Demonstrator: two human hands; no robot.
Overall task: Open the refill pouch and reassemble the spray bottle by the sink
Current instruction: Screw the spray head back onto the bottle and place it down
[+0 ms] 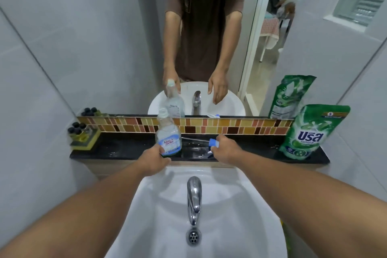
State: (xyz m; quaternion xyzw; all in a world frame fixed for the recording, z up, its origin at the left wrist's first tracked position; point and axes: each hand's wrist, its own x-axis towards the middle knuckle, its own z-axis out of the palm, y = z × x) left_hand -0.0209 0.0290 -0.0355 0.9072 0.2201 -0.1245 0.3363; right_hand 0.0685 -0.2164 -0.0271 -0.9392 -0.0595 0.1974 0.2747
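Clear bottle [168,136] uncapped, green pouch [310,133] upright

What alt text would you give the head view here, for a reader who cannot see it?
Over a white sink, the left hand grips an uncapped clear spray bottle standing on a black ledge, while the right hand closes on the blue-and-white sprayer head lying beside it. A green refill pouch stands at the ledge's right end, below a mirror.

Brown short-sleeved shirt, seemingly chest-printed.

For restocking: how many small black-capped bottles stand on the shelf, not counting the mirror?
4, clustered on the yellow tray at the black shelf's left end. More may hide behind.
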